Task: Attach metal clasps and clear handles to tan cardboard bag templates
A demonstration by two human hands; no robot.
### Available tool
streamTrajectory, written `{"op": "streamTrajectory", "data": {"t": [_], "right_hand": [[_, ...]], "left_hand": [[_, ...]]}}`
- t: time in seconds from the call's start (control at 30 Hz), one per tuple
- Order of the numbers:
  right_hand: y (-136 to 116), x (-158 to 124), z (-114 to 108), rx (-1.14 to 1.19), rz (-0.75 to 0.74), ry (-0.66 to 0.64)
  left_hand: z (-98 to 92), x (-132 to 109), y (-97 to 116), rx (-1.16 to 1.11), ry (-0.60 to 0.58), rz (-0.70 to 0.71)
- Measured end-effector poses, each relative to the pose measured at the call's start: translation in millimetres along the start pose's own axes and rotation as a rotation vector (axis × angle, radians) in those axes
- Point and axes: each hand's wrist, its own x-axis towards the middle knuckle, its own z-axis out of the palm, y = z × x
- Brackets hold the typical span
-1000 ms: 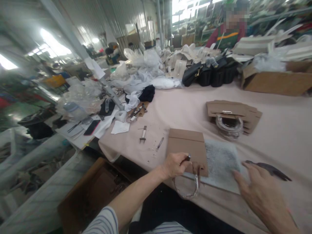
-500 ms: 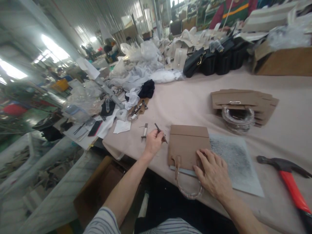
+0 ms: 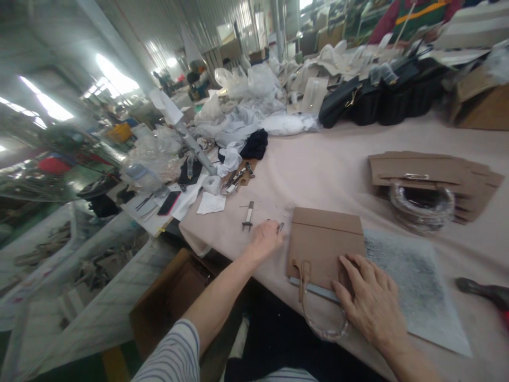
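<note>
My left hand (image 3: 267,237) is closed around a slim dark metal tool (image 3: 280,228), with only a short end showing past the fingers. It is just left of a flat brown bag panel (image 3: 326,239). Spread fingers of my right hand (image 3: 374,297) lie on the panel's lower right corner. A looped handle (image 3: 324,334) in clear wrap hangs from the panel over the table edge. Under the panel's right side is a grey, dark-speckled board (image 3: 421,286). Left of my left hand lies a small metal tool with crossbars (image 3: 248,216).
A hammer (image 3: 481,289) lies at the right, partly out of frame. Behind it are stacked brown panels (image 3: 429,164) with wrapped handles. Black bags (image 3: 369,103), plastic wrapping (image 3: 254,82) and a cardboard box (image 3: 485,103) line the back. A phone (image 3: 169,203) rests at left.
The view has shifted, so things on the table sit farther right. In my left hand the tool has turned and shows less. My right hand stays on the panel.
</note>
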Motion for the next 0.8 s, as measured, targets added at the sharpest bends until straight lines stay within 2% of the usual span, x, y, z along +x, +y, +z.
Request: {"op": "streamTrajectory", "data": {"t": [0.17, 0.37, 0.47, 0.57, 0.63, 0.73, 0.8], "right_hand": [[-1.1, -0.6, -1.3, -0.01, -0.013, 0.003], [-1.5, -1.2, -3.3, -0.021, -0.003, 0.002], [-1.2, -1.2, -1.8, 0.007, 0.012, -0.004], [-0.9, -2.0, 0.1, 0.025, 0.027, -0.01], [-0.9, -2.4, 0.5, 0.018, 0.027, -0.011], [-1.6, -2.7, -0.4, -0.008, 0.015, -0.018], [-2.2, -2.9, -1.2, -0.018, 0.01, -0.02]], "left_hand": [[-4.0, 19.6, 8.8, -0.1, -0.155, -0.084], [-9.6, 28.8, -1.0, -0.215, -0.192, -0.054], [-12.8, 17.7, 0.6, -0.379, -0.184, -0.047], [-8.1, -4.9, 16.9, -0.921, -0.206, -0.035], [1.5, -21.3, 33.4, -1.212, -0.185, 0.03], [21.4, -38.3, 55.1, -1.27, -0.137, 0.151], [33.4, -42.8, 62.4, -1.29, -0.141, 0.181]]}}
